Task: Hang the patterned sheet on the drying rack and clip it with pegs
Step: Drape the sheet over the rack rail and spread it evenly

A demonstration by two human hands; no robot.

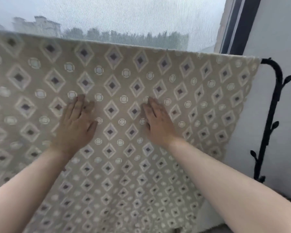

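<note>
The patterned sheet [200, 115], beige with diamonds and circles, hangs draped over the top bar of a black drying rack [272, 105] and fills most of the view. My left hand [76, 125] lies flat on the cloth left of centre, fingers straight. My right hand [158, 121] presses flat on it right of centre, a palm's width from the left. Only the rack's right end post, with leaf-shaped hooks, shows; its top bar is hidden under the sheet. No pegs are in view.
A window with a sheer white curtain [124, 19] stands behind the rack. A dark window frame [238, 26] and a white wall [279, 39] are to the right, close to the rack post.
</note>
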